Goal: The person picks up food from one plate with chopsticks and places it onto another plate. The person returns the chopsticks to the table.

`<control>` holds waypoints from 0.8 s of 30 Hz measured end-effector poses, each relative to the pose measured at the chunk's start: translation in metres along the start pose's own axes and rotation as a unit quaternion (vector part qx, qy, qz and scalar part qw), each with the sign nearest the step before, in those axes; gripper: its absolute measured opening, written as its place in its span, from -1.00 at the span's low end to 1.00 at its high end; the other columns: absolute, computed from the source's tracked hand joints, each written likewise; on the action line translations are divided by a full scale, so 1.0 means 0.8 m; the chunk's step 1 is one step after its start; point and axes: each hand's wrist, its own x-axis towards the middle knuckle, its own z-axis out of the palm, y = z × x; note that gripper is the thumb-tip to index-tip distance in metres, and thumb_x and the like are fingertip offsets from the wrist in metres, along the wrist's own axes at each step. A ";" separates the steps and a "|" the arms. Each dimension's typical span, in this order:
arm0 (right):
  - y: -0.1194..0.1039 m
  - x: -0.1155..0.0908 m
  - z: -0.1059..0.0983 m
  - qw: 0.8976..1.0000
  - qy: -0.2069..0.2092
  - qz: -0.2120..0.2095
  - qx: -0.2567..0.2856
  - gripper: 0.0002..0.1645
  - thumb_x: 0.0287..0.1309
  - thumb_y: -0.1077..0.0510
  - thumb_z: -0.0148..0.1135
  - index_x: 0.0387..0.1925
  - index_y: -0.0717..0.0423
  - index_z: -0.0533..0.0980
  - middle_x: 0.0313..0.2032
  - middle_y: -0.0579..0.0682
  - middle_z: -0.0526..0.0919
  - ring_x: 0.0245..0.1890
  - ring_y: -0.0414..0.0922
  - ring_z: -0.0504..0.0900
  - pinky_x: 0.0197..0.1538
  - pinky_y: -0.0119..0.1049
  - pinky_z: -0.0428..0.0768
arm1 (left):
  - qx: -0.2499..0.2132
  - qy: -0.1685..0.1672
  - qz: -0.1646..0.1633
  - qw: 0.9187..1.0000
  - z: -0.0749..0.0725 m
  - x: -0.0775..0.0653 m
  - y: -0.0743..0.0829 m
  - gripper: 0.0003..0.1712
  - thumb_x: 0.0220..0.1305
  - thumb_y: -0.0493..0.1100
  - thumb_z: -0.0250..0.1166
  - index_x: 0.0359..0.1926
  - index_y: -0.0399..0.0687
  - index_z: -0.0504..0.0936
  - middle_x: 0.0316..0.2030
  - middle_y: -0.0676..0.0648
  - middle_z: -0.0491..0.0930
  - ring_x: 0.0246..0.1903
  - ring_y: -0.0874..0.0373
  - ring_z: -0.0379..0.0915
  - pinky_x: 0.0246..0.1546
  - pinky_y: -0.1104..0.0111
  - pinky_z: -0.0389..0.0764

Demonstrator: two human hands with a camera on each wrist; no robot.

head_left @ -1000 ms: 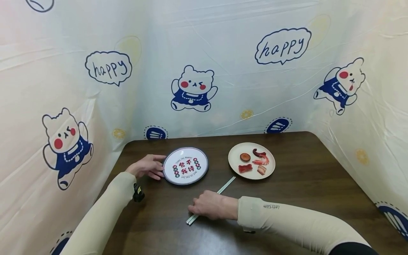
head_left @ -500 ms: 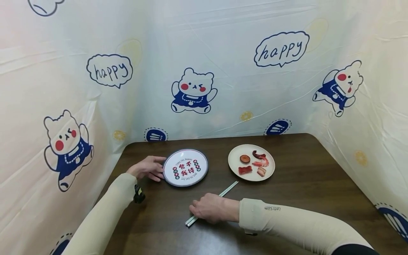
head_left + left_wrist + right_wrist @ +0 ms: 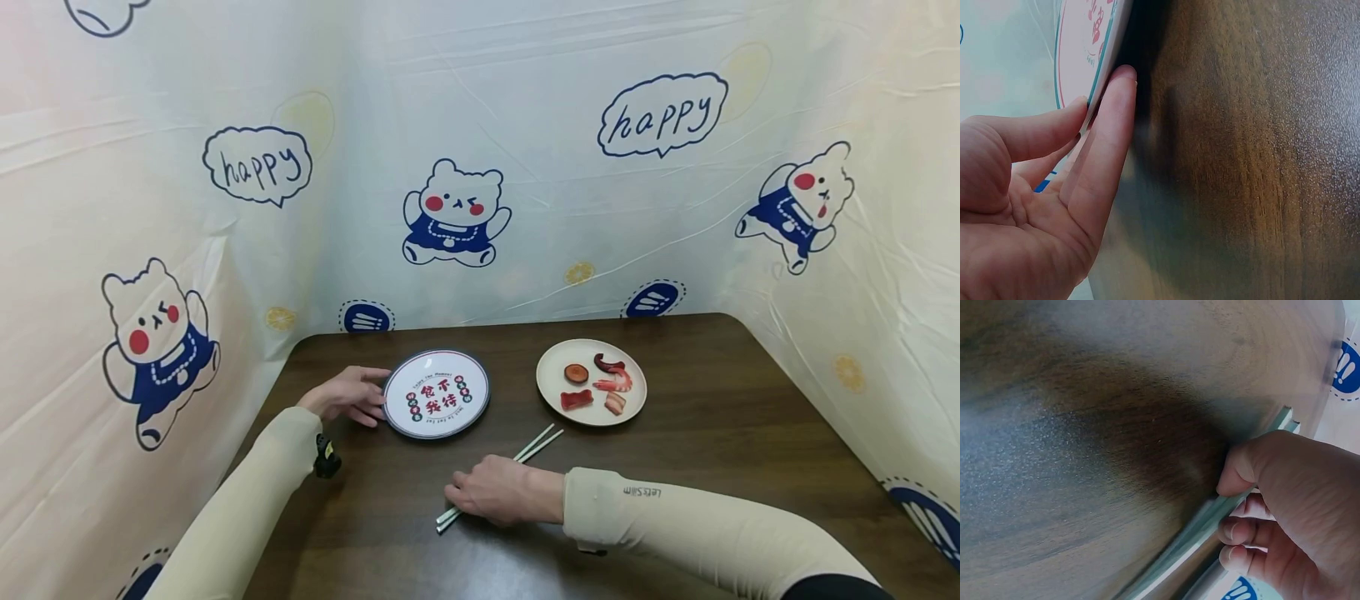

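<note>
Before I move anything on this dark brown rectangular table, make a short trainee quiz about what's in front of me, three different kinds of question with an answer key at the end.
1. Count: how many small food pieces lie on the round cream plate?
2. True or false: the left hand touches the rim of the round, dark-rimmed white plate with red characters.
3. Identify: which hand holds the slim, straight, pale green chopsticks?

Key: 1. Five. 2. True. 3. The right hand.
</note>
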 end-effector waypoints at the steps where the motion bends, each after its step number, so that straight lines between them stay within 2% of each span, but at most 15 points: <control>1: 0.000 0.000 0.000 1.000 0.002 -0.002 -0.003 -0.64 0.29 -0.01 0.42 0.04 -0.16 0.49 -0.20 -0.20 0.58 -0.46 -0.24 0.59 -0.47 -0.37 0.62 | -0.001 0.000 0.000 1.000 0.000 0.000 0.000 -0.18 0.47 -0.37 0.27 0.64 -0.22 0.14 0.07 -0.37 0.58 -0.25 -0.07 0.76 -0.18 0.11 0.82; 10: -0.001 -0.003 0.005 0.999 0.029 -0.008 -0.035 -0.70 0.35 0.03 0.35 0.07 -0.20 0.51 -0.12 -0.21 0.61 -0.39 -0.23 0.63 -0.42 -0.39 0.62 | -0.001 -0.003 -0.003 1.000 0.001 0.000 0.003 -0.17 0.48 -0.38 0.25 0.64 -0.21 0.12 0.11 -0.38 0.56 -0.24 -0.05 0.76 -0.17 0.10 0.82; 18: 0.003 -0.007 0.001 0.996 0.020 -0.026 -0.086 -0.80 0.49 -0.03 0.21 0.06 -0.17 0.52 -0.13 -0.19 0.54 -0.35 -0.26 0.62 -0.37 -0.44 0.64 | -0.001 -0.006 -0.001 1.000 0.000 -0.001 0.005 -0.16 0.47 -0.39 0.25 0.65 -0.21 0.11 0.10 -0.38 0.56 -0.22 -0.05 0.74 -0.16 0.09 0.82; 24: 0.006 -0.010 -0.008 0.996 0.017 -0.027 -0.081 -0.84 0.56 -0.02 0.15 0.04 -0.13 0.53 -0.16 -0.17 0.52 -0.37 -0.26 0.60 -0.39 -0.45 0.63 | 0.001 -0.004 -0.003 1.000 0.001 0.001 0.003 -0.16 0.47 -0.39 0.25 0.65 -0.22 0.10 0.12 -0.38 0.56 -0.20 -0.06 0.73 -0.15 0.09 0.82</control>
